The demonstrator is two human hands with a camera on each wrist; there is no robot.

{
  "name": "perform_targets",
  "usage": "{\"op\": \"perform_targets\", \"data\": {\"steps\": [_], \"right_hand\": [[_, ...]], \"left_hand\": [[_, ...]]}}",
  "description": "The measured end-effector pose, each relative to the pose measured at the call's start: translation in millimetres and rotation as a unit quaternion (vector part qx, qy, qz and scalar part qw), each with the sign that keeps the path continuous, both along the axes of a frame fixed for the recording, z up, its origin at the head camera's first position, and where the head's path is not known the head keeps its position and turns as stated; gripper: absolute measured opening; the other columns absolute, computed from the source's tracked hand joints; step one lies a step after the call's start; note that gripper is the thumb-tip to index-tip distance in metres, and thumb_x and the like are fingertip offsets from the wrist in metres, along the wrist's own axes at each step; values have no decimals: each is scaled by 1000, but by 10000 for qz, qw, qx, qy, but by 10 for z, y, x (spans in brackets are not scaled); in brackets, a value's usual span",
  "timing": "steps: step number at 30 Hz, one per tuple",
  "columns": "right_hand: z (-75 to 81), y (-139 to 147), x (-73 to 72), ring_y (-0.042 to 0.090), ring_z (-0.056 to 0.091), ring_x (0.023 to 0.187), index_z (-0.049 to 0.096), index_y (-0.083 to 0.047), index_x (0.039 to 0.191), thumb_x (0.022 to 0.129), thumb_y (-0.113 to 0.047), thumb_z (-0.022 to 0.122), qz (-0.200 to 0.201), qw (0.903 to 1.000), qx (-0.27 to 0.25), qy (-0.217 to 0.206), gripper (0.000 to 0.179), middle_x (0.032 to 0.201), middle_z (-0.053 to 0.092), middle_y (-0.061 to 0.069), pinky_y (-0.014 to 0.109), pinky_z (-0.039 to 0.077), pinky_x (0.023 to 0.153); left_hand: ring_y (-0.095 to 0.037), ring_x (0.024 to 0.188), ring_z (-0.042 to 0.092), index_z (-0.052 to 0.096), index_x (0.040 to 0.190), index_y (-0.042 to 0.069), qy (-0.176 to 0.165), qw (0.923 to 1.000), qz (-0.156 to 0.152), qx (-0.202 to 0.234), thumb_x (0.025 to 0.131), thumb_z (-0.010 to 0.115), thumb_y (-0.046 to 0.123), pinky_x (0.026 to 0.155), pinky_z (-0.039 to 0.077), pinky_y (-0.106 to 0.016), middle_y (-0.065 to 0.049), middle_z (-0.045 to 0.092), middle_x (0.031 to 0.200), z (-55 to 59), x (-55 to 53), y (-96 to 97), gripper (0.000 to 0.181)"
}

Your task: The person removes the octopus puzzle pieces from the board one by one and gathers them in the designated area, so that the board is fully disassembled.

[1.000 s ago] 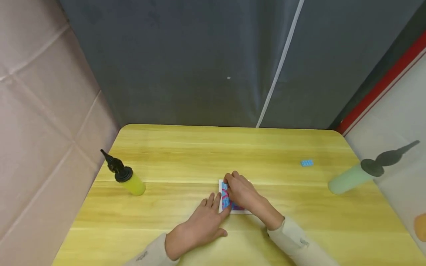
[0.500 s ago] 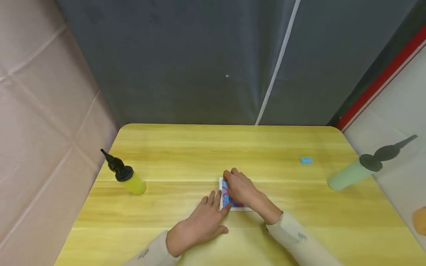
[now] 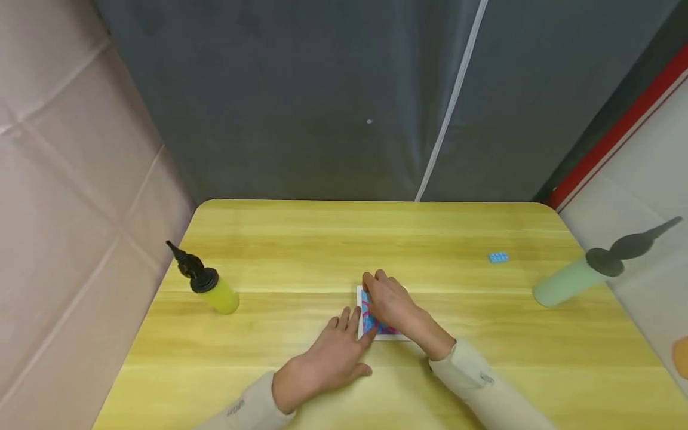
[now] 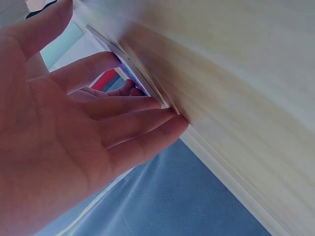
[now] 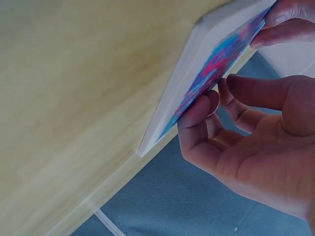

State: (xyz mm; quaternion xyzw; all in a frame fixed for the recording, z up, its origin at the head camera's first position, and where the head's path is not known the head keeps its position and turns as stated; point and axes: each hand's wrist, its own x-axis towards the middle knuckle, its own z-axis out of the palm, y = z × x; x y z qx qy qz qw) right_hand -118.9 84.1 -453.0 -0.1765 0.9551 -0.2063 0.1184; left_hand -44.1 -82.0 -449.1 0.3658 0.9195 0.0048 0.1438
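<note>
A small rectangular picture board [image 3: 368, 323] with a white border and a blue, pink and purple print lies flat on the wooden table. In the right wrist view the board [image 5: 209, 73] shows a pale, thick edge. My left hand [image 3: 333, 358] is spread at its near left corner, fingers straight; in the left wrist view, fingertips [image 4: 179, 123] meet the board's edge and the table. Over the print is my right hand [image 3: 392, 307], its fingers curled with their tips against the surface. A gap shows between thumb and fingers, and nothing visible is held. The right hand hides much of the print.
A yellow bottle with a black pump top [image 3: 221, 298] stands at the left. At the right is a pale green one with a dark top [image 3: 564, 283], and a small light-blue studded brick [image 3: 498, 257] lies near it. A dark curtain [image 3: 295, 119] hangs behind the table.
The whole head view shifts slightly. Both hands stay at the board in nearly the same pose, and the board keeps its place between them.
</note>
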Motion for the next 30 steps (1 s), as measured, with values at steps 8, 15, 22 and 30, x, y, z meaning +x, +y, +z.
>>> {"op": "perform_targets", "data": {"steps": [8,15,22,30], "right_hand": [[-9,11,10,19,49,67,59,-8,97,100,-5,60,98,9997,24,228,4,90,53,7,26,44,58],[-10,10,33,20,50,72,62,-7,105,103,-16,63,-231,9996,-126,-58,9,94,54,5,28,45,63],[0,-7,40,19,51,71,64,-5,107,103,-11,60,-230,9995,-197,-99,8,95,55,6,28,46,62],[13,-22,-18,17,50,66,63,-2,102,104,-4,54,186,9993,-324,74,9,89,54,8,24,46,59]], "left_hand": [[-45,150,38,44,158,21,96,9999,-61,-115,98,57,61,115,45,-52,-29,32,164,-22,1,15,74],[-46,150,37,44,158,20,102,9998,-115,-156,97,58,61,115,45,-52,-30,31,164,-13,-13,7,74],[-46,151,36,42,159,21,42,9997,-92,-220,98,57,61,117,43,-52,-29,30,165,-8,-15,-11,74],[-46,152,36,42,159,23,-87,9998,139,-100,99,58,59,117,42,-53,-29,31,164,-11,-13,-15,72]]}}
